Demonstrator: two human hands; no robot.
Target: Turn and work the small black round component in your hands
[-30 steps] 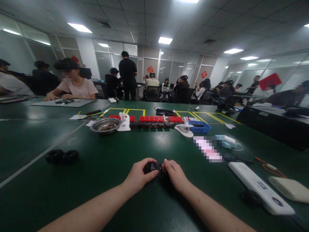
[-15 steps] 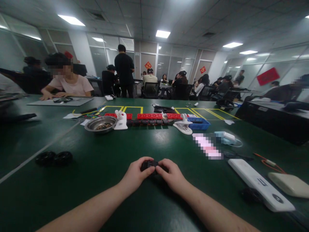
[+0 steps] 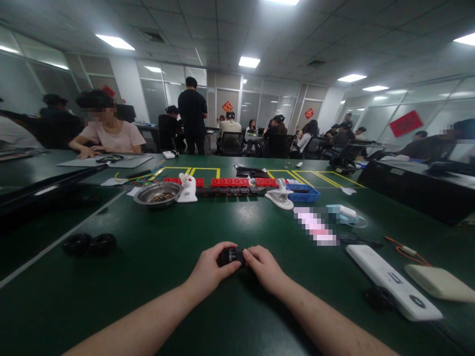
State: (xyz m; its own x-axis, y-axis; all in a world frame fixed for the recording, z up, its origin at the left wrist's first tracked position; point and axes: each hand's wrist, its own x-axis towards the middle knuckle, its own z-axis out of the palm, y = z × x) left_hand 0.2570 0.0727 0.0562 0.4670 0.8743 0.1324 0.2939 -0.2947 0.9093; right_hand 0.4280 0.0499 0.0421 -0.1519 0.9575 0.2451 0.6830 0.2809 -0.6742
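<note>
A small black part (image 3: 233,255) is held between my two hands, above the green table (image 3: 163,277) near its front middle. My left hand (image 3: 213,264) wraps its left side, with the thumb along the near face. My right hand (image 3: 262,267) has its fingertips closed on the right end. Dark shadow and the fingers hide the part's underside and finer detail.
Ahead lie a metal bowl (image 3: 158,195) of small pieces, white clamps (image 3: 187,189), red strips (image 3: 230,182), a black strip and a blue tray (image 3: 304,193). Black rings (image 3: 89,244) sit left; a white power strip (image 3: 393,282) lies right. A person sits at back left.
The view has shifted slightly. The black part is turned a little between my hands and shows more of its face. At the left, a long dark object has come into view over the table.
</note>
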